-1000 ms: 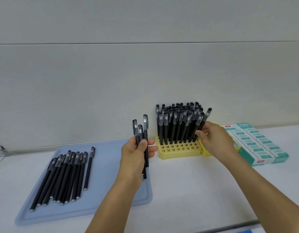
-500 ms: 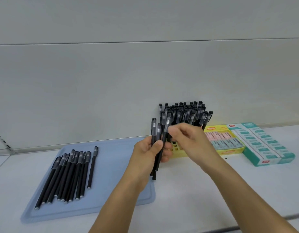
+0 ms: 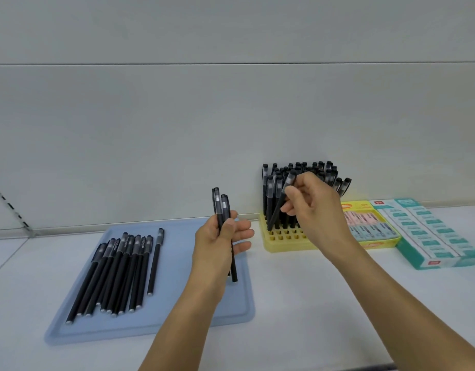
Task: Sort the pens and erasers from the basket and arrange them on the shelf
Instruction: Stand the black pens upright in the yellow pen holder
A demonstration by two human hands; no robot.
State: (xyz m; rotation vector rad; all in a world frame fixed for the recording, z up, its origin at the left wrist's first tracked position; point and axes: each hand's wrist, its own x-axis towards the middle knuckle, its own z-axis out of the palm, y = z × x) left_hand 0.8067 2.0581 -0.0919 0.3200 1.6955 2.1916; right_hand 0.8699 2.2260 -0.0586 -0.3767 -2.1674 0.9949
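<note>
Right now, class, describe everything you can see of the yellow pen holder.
The yellow pen holder is a low block, plastic by its look, with a grid of small square holes in its top. It sits on the white shelf against the back wall, between the blue tray and the yellow eraser box. Black capped pens stand upright in its rear rows; the front rows are empty. The right hand lowers one tilted pen into a hole.
</note>
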